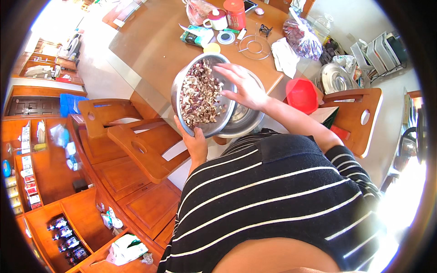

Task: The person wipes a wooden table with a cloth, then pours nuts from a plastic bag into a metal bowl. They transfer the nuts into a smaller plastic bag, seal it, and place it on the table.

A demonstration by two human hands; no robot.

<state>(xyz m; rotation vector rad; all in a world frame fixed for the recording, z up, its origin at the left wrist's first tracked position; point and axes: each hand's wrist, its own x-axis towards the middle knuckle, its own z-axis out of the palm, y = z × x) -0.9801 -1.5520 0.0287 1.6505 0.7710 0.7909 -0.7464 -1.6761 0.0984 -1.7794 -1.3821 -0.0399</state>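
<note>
My left hand (195,143) grips the near rim of a stainless steel bowl (228,116), which is tilted to the left. Small brown and pale pieces (199,97), perhaps chopped nuts, are heaped along its left side; I cannot tell exactly what they are. Above the bowl's right side is my right hand (244,85), fingers apart and holding nothing. Whether its fingertips touch the bowl is unclear. A second, wider metal basin (256,117) sits partly hidden beneath and to the right of the bowl, close to my striped top.
On the wooden table (143,44) are a tissue pack (196,36), a lidded mug (217,22), a red canister (235,15), a wire rack (255,47), a white cloth (286,56) and a tied plastic bag (302,37). A red plastic basin (302,95) is at right. Wooden chairs (150,146) flank me.
</note>
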